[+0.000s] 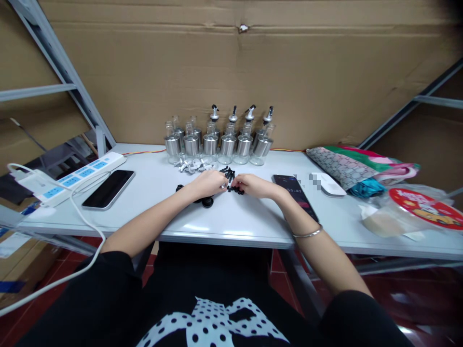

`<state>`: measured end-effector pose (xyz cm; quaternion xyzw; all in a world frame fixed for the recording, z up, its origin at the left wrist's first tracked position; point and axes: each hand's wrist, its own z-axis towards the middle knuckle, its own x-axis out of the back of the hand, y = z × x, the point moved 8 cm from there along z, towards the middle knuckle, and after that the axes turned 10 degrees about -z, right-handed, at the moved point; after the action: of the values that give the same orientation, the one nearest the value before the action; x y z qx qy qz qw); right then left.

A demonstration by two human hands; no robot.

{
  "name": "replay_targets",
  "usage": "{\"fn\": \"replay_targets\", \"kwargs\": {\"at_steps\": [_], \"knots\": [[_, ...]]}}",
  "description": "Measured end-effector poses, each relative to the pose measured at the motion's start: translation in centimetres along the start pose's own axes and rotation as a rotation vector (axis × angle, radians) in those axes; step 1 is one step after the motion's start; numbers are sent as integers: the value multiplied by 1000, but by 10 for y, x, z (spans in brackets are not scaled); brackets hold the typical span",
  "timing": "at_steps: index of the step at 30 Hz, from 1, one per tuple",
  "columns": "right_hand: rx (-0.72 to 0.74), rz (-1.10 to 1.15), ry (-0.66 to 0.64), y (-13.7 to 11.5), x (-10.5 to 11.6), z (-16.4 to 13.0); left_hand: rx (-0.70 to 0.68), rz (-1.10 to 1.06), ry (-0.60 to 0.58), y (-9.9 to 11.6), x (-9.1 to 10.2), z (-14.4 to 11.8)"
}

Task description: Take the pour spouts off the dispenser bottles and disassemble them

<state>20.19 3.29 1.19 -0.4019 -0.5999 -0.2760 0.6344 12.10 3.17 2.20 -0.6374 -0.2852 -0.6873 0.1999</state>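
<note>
My left hand [212,182] is closed, its fingertips around a small piece with a silvery glint that I cannot make out. Close beside it, my right hand [250,185] has its fingers pinched together over the small black parts [237,190]; what they grip, if anything, is hidden. Behind both hands lie several short black sticks or tubes [228,173]. A heap of silvery-white parts [191,165] sits beyond my left hand. Black round rings [207,202] lie by my left wrist, partly covered by the forearm.
Glass bottles with steel sleeves [227,144] stand in rows at the back; several rear ones carry pourer spouts [250,113]. A power strip [83,176] and phone [109,189] lie left. Rightward are another phone [298,195], white mouse [328,184], cloth bag [361,168] and red-lidded tub [423,207].
</note>
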Motion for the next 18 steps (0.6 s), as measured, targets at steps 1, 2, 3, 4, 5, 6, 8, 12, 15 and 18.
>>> {"fn": "replay_targets", "kwargs": {"at_steps": [1,2,3,4,5,6,8,12,15,18], "knots": [[9,26,-5,-3,-1,0,3,-2,-1,0,0,0],[13,45,-9,-5,-1,0,4,-2,0,0,0,0],[10,58,-8,-5,0,-1,5,-2,0,0,0,0],[4,65,1,-4,2,-2,5,-2,0,0,0,0],[-6,67,13,-2,6,-4,6,-5,1,-1,0,0],[-17,74,21,1,9,-6,4,-11,4,-1,0,0],[-38,110,-2,9,12,-12,-12,-30,12,-1,0,1],[-83,213,-167,19,1,-19,-73,-87,-15,0,-2,3],[-119,181,-183,18,-5,-18,-84,-136,-39,-2,-4,5],[-127,137,-119,10,-3,-13,-86,-178,-32,-3,-6,6]]}}
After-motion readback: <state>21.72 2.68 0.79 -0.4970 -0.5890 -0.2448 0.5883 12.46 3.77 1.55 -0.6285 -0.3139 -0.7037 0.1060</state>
